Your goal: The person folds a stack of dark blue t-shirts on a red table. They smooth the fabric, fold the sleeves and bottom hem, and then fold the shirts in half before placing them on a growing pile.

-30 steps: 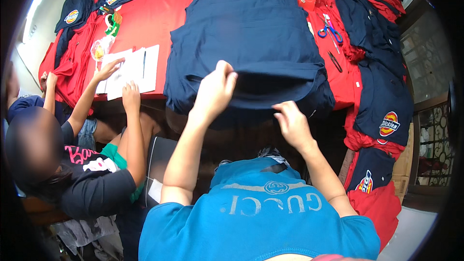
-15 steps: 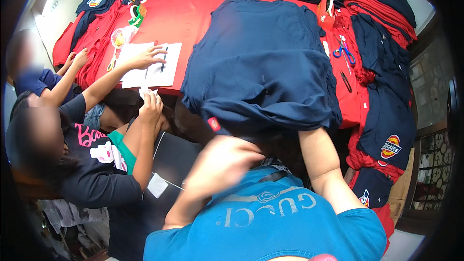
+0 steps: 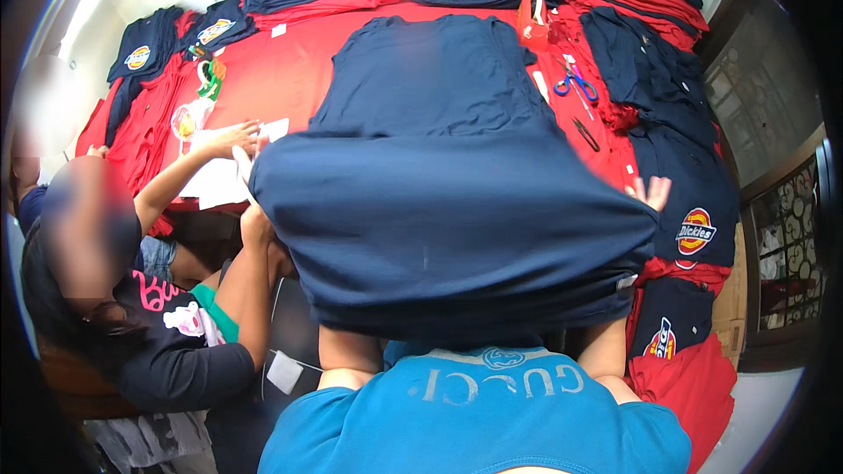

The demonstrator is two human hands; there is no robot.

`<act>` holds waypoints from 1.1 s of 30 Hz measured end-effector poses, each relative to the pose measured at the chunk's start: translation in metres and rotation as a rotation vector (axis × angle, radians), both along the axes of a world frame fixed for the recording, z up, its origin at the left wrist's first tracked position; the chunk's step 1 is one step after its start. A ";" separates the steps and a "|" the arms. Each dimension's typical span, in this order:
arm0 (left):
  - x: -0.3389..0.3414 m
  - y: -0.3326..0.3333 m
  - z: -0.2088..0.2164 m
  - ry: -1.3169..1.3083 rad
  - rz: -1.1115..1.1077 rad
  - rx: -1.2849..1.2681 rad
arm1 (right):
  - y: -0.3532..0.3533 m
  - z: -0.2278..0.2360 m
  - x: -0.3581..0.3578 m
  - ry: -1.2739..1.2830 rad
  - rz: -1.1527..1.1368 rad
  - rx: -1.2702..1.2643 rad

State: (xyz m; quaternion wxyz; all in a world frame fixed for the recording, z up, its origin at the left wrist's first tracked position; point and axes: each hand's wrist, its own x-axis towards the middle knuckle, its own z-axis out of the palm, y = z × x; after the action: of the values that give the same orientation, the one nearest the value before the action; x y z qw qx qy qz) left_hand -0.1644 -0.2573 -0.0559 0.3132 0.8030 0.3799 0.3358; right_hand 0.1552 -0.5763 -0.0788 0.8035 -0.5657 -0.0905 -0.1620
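A navy sleeveless shirt [image 3: 457, 219] covers the middle of the red-topped table, its near part stretched wide toward me and smeared by motion. Both my forearms go up inside its bottom opening. At the shirt's right edge my right hand [image 3: 651, 193] pokes out past the cloth, fingers spread and open. Of my left arm only the forearm [image 3: 349, 353] shows; the shirt hides the hand, so its fingers cannot be told. A small light tag [image 3: 626, 282] sits near the lower right hem.
At the left a seated co-worker's hand [image 3: 235, 137] reaches over white papers [image 3: 215, 186]. Blue-handled scissors [image 3: 575, 88] and dark thread snips [image 3: 586, 133] lie right of the shirt. Folded navy and red garments [image 3: 663, 154] line the table's edges. Green tape [image 3: 209, 79] lies at the far left.
My left hand has gone from in front of the shirt to inside it. The shirt's near part has been lifted and spread wider. My right hand has come out at its right edge.
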 end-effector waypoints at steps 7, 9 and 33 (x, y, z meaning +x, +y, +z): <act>-0.022 -0.098 0.035 0.034 -0.833 -0.408 | 0.012 0.059 -0.064 0.044 0.421 -0.039; -0.018 -0.111 -0.001 0.159 -0.985 -0.576 | 0.019 0.034 -0.115 0.043 0.992 -0.590; -0.098 -0.058 0.066 -0.846 -0.852 -1.089 | 0.009 0.064 -0.064 0.264 1.639 0.610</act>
State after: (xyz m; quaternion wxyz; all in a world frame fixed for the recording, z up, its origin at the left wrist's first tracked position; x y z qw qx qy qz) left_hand -0.2625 -0.3150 0.0103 0.8783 0.4186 0.0011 0.2310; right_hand 0.0914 -0.5674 -0.0149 0.7868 -0.0978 -0.3268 0.5145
